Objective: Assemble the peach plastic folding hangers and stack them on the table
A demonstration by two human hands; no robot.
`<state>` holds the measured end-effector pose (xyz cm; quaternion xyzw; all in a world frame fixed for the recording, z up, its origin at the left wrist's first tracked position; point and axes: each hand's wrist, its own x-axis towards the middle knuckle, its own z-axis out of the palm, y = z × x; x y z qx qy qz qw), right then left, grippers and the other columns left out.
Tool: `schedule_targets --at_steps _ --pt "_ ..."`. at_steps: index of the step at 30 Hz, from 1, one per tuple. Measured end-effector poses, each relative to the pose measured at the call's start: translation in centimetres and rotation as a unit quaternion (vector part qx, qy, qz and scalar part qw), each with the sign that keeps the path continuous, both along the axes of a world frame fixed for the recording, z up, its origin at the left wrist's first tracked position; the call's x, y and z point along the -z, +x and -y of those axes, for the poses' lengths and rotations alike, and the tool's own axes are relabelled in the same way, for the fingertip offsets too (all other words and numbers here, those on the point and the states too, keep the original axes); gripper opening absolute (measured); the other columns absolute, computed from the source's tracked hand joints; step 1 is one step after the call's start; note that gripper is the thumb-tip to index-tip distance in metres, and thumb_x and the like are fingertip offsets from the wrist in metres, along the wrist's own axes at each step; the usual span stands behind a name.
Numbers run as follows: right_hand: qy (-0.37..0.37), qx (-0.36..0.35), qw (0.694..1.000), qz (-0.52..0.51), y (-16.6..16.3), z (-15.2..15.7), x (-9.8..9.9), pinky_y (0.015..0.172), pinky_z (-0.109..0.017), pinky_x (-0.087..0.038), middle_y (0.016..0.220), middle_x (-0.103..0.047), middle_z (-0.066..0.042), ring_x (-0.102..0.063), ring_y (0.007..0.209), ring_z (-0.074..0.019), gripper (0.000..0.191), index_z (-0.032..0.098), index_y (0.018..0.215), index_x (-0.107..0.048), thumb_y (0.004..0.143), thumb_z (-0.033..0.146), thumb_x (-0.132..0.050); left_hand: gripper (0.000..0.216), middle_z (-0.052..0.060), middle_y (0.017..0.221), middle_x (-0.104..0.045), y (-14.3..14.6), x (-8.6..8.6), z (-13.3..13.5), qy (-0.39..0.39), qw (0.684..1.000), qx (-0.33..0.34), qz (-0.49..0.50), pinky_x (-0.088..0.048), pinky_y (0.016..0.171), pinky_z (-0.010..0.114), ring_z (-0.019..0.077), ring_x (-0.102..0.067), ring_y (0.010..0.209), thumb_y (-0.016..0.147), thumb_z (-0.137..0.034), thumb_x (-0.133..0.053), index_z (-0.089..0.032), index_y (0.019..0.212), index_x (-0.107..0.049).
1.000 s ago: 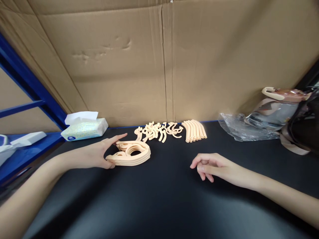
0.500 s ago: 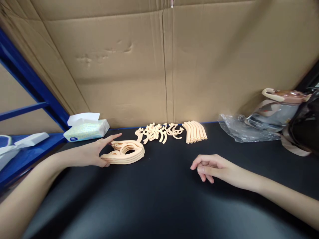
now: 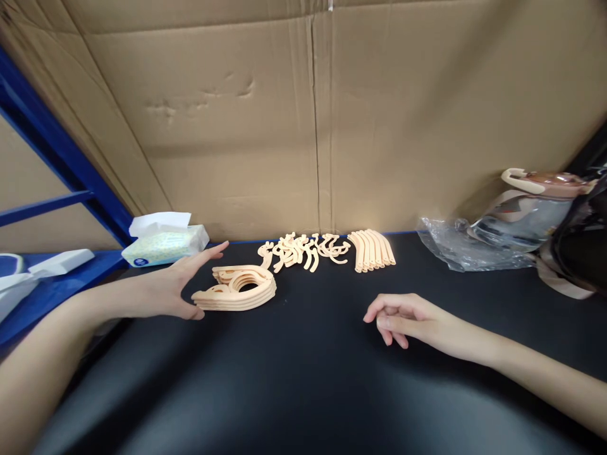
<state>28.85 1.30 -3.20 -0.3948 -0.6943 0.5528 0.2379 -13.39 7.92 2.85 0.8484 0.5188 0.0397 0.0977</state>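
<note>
My left hand (image 3: 164,287) has thumb and fingers spread wide at the left end of a stack of peach plastic hanger frames (image 3: 251,302). Its thumb tip lies close beside the stack; whether it touches I cannot tell. The frames are curved, with a round opening, and lie flat on one another. To the right, my right hand (image 3: 408,319) rests over the black table (image 3: 303,379), fingers loosely bent and apart, nothing in them. Behind lie a loose heap of small curved hook-like pieces (image 3: 296,249) and a neat row of peach curved bars (image 3: 372,249).
A tissue pack (image 3: 165,243) sits at the back left by a blue metal frame (image 3: 61,158). Clear plastic wrap (image 3: 469,243) and a drink bottle (image 3: 531,215) are at the back right, beside a dark bag (image 3: 581,246). A cardboard wall (image 3: 227,126) closes off the back.
My left hand has let go of the stack of hanger frames, opening wider and drawing back slightly to the left. The right hand has hardly moved.
</note>
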Motion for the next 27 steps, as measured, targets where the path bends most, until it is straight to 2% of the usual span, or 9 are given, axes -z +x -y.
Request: schedule_targets --at_steps 3,5,8,11,15,18,21,24,27 --pt "0.002 -0.001 1.000 -0.001 0.0 -0.1 0.1 0.058 -0.024 -0.041 0.072 -0.055 0.000 -0.050 0.061 -0.0103 0.025 0.017 0.098 -0.061 0.091 0.038 -0.051 0.096 0.008 0.150 -0.028 0.5 -1.3 0.1 0.038 0.998 0.025 0.049 -0.027 0.103 0.054 0.0293 -0.030 0.134 0.073 -0.045 -0.066 -0.028 0.146 -0.007" --pt "0.004 -0.004 1.000 -0.004 0.1 -0.1 0.2 0.058 -0.023 -0.041 0.071 -0.055 0.001 -0.049 0.060 -0.0097 0.024 0.017 0.098 -0.060 0.091 0.038 -0.051 0.080 0.006 0.148 -0.032 2.1 -2.1 0.4 0.098 0.988 0.001 0.123 -0.027 0.105 0.051 0.0271 -0.034 0.132 0.080 -0.054 -0.056 -0.026 0.144 -0.018" --pt "0.002 -0.003 1.000 -0.007 0.0 -0.2 0.2 0.057 -0.023 -0.040 0.071 -0.056 0.001 -0.049 0.059 -0.0090 0.023 0.017 0.098 -0.060 0.091 0.037 -0.051 0.053 0.004 0.140 -0.044 5.9 -2.2 1.6 0.203 0.946 -0.038 0.251 -0.031 0.106 0.043 0.0231 -0.039 0.128 0.090 -0.048 -0.045 -0.024 0.135 -0.035" --pt "-0.001 0.003 1.000 -0.011 -0.1 -0.2 0.1 0.055 -0.022 -0.040 0.069 -0.055 0.001 -0.049 0.058 -0.0092 0.024 0.016 0.097 -0.060 0.091 0.037 -0.051 0.036 0.003 0.128 -0.052 10.0 -0.7 3.6 0.239 0.937 -0.009 0.255 -0.032 0.107 0.041 0.0223 -0.046 0.122 0.092 -0.039 -0.045 -0.025 0.124 -0.046" --pt "-0.008 0.016 1.000 -0.020 -0.3 -0.3 0.3 0.053 -0.022 -0.040 0.070 -0.054 0.000 -0.049 0.059 -0.0096 0.026 0.016 0.097 -0.059 0.089 0.040 -0.053 0.037 0.004 0.137 -0.046 13.6 2.5 6.2 0.156 0.962 0.138 0.176 -0.035 0.108 0.040 0.0229 -0.040 0.129 0.092 -0.031 -0.045 -0.028 0.129 -0.040" --pt "-0.004 0.020 1.000 -0.016 -0.3 -0.2 0.5 0.052 -0.021 -0.040 0.071 -0.054 0.000 -0.049 0.059 -0.0099 0.027 0.016 0.098 -0.059 0.089 0.041 -0.053 0.044 0.003 0.142 -0.042 15.1 4.3 7.1 0.079 0.967 0.211 0.116 -0.035 0.109 0.041 0.0224 -0.033 0.135 0.093 -0.030 -0.045 -0.029 0.136 -0.036" --pt "0.003 0.016 1.000 -0.013 -0.4 -0.2 0.7 0.053 -0.021 -0.041 0.072 -0.055 0.000 -0.050 0.060 -0.0098 0.026 0.017 0.099 -0.060 0.090 0.040 -0.052 0.050 0.003 0.146 -0.036 15.7 5.6 7.0 0.037 0.969 0.227 0.092 -0.032 0.110 0.044 0.0234 -0.026 0.138 0.093 -0.031 -0.046 -0.029 0.141 -0.030" --pt "0.010 0.013 1.000 -0.016 -0.3 -0.3 0.5 0.053 -0.021 -0.042 0.071 -0.056 0.000 -0.051 0.058 -0.0093 0.026 0.016 0.098 -0.060 0.090 0.040 -0.051 0.052 0.006 0.149 -0.032 15.7 6.4 6.7 0.023 0.977 0.193 0.087 -0.030 0.109 0.050 0.0265 -0.025 0.138 0.093 -0.038 -0.044 -0.027 0.142 -0.030" --pt "0.078 0.071 0.994 0.001 0.2 -1.0 -0.5 0.052 -0.023 -0.042 0.068 -0.057 0.000 -0.051 0.054 -0.0094 0.029 0.015 0.095 -0.061 0.088 0.042 -0.052 0.050 0.007 0.148 -0.033 15.7 6.7 6.5 0.037 0.979 0.177 0.096 -0.030 0.109 0.051 0.0281 -0.027 0.137 0.093 -0.040 -0.044 -0.027 0.140 -0.034"
